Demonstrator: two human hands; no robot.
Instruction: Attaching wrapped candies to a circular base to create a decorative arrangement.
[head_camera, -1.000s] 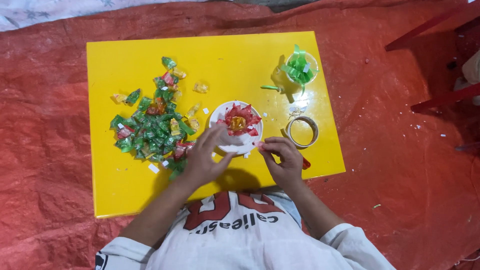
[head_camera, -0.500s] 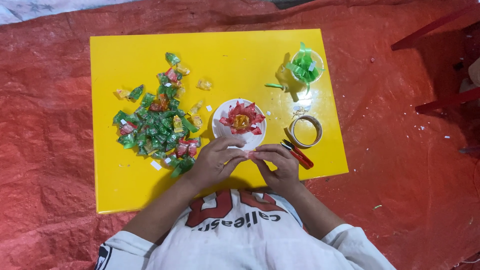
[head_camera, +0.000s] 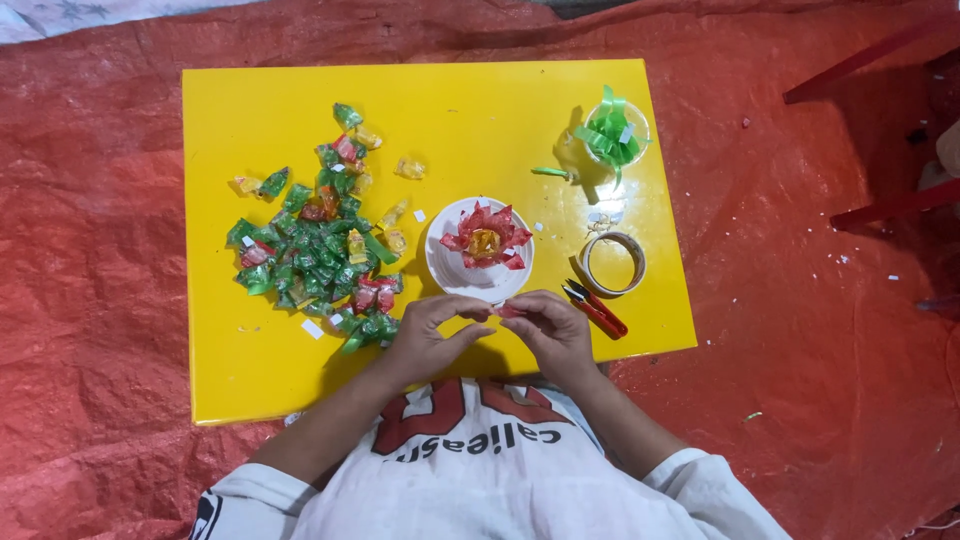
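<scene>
Your left hand and right hand meet at the near edge of the yellow counter, just below the white plate. Fingers of both hands are pinched together on a small red wrapper piece held between them; it sits just off the plate's near rim, above the counter surface.

On the plate: a flower shape built from red wrappers with a yellow-orange centre.

To your left of the plate: a loose pile of green, red and yellow candy wrappers, spread over the counter, its near end close to your left hand.

To your right of the plate: a roll of tape lying flat, and red-handled snips just beside your right hand, not touched.

Far right corner: a clear cup holding green strips; one green strip lies loose beside it.

The counter stands on a red tarp.
</scene>
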